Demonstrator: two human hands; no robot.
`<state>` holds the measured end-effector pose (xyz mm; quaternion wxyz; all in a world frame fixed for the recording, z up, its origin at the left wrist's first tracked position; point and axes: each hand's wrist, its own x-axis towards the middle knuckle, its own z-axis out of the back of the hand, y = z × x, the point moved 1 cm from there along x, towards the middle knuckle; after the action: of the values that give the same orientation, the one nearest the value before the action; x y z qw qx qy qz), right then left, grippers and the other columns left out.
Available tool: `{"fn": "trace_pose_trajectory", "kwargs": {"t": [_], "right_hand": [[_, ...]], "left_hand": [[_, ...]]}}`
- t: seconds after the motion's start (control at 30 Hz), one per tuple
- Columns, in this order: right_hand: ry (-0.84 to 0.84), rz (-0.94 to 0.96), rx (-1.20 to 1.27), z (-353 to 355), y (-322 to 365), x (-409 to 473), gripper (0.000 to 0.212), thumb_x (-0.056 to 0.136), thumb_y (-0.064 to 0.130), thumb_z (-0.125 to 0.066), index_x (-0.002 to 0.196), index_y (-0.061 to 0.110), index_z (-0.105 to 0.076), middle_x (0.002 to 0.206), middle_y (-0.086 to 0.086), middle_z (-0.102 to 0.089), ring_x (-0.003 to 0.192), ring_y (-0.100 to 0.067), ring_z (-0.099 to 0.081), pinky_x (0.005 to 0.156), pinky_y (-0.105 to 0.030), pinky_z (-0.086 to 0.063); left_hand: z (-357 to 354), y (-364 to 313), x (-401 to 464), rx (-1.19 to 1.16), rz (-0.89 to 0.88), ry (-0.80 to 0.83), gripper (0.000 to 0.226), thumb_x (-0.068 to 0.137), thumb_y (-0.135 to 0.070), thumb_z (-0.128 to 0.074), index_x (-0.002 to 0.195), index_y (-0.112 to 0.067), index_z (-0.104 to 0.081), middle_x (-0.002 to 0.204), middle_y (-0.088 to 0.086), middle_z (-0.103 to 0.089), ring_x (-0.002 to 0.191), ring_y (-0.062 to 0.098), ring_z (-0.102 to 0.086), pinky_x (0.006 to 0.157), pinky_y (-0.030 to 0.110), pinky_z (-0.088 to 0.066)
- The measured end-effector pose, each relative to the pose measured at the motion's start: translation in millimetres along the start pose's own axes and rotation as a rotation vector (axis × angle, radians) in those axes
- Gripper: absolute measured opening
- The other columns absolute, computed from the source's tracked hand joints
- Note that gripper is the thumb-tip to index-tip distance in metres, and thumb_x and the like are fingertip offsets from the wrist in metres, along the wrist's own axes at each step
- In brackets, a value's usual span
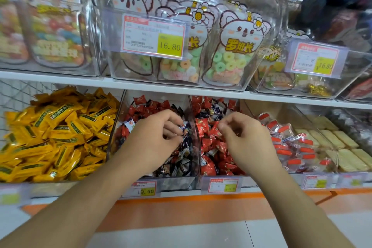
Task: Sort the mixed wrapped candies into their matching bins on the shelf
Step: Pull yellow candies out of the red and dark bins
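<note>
The upper shelf board (181,88) overhangs the backs of the lower bins, so entry is from the front and above. A clear divider wall (194,127) separates the dark-candy bin (177,159) from the red-candy bin (213,147). Both seem heaped almost to the rim, with price tags (145,188) along the front lip.

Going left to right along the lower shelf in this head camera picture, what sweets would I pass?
Yellow wrapped bars → bin of mixed dark and red candies, left hand in it → bin of mostly red candies, right hand over it → clear packs with red-orange labels → pale wafer-like packs.
</note>
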<state>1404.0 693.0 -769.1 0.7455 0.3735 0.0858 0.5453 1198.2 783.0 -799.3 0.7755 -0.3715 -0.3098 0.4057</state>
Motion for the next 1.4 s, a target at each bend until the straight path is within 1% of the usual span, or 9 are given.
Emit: {"fn": "trace_pose_trajectory", "kwargs": {"t": [0.17,0.3,0.5,0.67,0.9,1.07,1.2,1.3,1.4], "right_hand": [[0.072,-0.101,-0.081,-7.0,-11.8,1.0,0.022,0.096,0.010,-0.061,0.091,0.027,-0.073,0.082,0.016,-0.070,0.078,0.011,-0.060,0.055,-0.003,-0.042],[0.055,-0.120,-0.002,-24.0,-7.6,-0.7,0.022,0.094,0.008,-0.059,0.092,0.026,-0.071,0.082,0.011,-0.071,0.066,-0.006,-0.064,0.051,-0.013,-0.047],[0.059,-0.083,0.026,-35.0,-4.2,2.7,0.022,0.096,0.008,-0.057,0.094,0.026,-0.070,0.082,0.010,-0.070,0.065,-0.011,-0.063,0.052,-0.022,-0.050],[0.076,-0.074,0.018,-34.8,-8.6,6.6,0.023,0.095,0.008,-0.058,0.089,0.027,-0.070,0.076,0.005,-0.072,0.059,-0.019,-0.063,0.052,-0.032,-0.053],[0.095,-0.092,0.049,-29.9,-11.4,8.0,0.021,0.097,0.012,-0.059,0.089,0.029,-0.070,0.078,0.007,-0.072,0.066,-0.020,-0.066,0.060,-0.036,-0.057],[0.098,-0.085,0.054,-26.8,-12.4,5.3,0.022,0.097,0.010,-0.059,0.089,0.028,-0.070,0.076,0.006,-0.072,0.065,-0.017,-0.065,0.058,-0.034,-0.055],[0.101,-0.093,0.074,-23.2,-13.6,3.2,0.023,0.097,0.009,-0.059,0.088,0.027,-0.070,0.078,0.007,-0.071,0.066,-0.016,-0.064,0.055,-0.030,-0.053],[0.104,-0.097,0.086,-20.7,-13.7,2.2,0.023,0.097,0.008,-0.059,0.089,0.026,-0.070,0.081,0.009,-0.071,0.069,-0.013,-0.065,0.055,-0.026,-0.053],[0.111,-0.099,0.089,-19.6,-13.2,1.7,0.023,0.097,0.007,-0.059,0.089,0.026,-0.070,0.080,0.007,-0.071,0.069,-0.012,-0.065,0.053,-0.023,-0.052]], "left_hand": [[7.2,25.6,-0.8,0.247,0.070,0.033,0.023,0.094,-0.011,-0.072,0.106,-0.030,-0.067,0.098,-0.014,-0.066,0.087,0.004,-0.062,0.070,0.008,-0.048],[-3.7,32.2,2.6,0.321,0.037,0.117,0.029,0.092,-0.021,-0.077,0.115,-0.036,-0.069,0.104,-0.019,-0.065,0.088,-0.001,-0.060,0.067,0.008,-0.043],[-30.7,43.5,14.7,0.563,-0.049,0.164,0.049,0.090,-0.035,-0.076,0.137,-0.026,-0.064,0.112,-0.008,-0.047,0.113,0.016,-0.046,0.096,0.034,-0.048],[-32.7,45.4,18.3,0.572,-0.072,0.075,0.018,0.091,-0.029,-0.076,0.109,-0.028,-0.077,0.100,-0.010,-0.048,0.102,0.011,-0.041,0.082,0.023,-0.038],[-22.0,40.1,20.5,0.451,-0.050,0.041,0.009,0.092,-0.029,-0.073,0.101,-0.029,-0.074,0.104,-0.012,-0.055,0.105,0.014,-0.049,0.085,0.035,-0.051],[-3.5,36.6,14.2,0.606,0.014,-0.006,0.013,0.091,-0.022,-0.070,0.097,-0.033,-0.072,0.104,-0.008,-0.067,0.095,0.017,-0.062,0.079,0.034,-0.057],[10.7,29.1,13.1,0.839,0.067,-0.034,0.012,0.087,-0.025,-0.070,0.096,-0.031,-0.073,0.103,-0.005,-0.069,0.105,0.022,-0.059,0.091,0.038,-0.053],[2.2,24.4,8.3,0.759,-0.026,-0.050,0.011,0.090,-0.031,-0.069,0.099,-0.033,-0.073,0.107,-0.011,-0.064,0.107,0.017,-0.053,0.095,0.035,-0.048],[-14.6,23.1,8.3,0.519,-0.088,0.091,0.018,0.093,-0.025,-0.072,0.109,-0.032,-0.073,0.108,-0.015,-0.062,0.103,0.007,-0.056,0.091,0.028,-0.052]]}}
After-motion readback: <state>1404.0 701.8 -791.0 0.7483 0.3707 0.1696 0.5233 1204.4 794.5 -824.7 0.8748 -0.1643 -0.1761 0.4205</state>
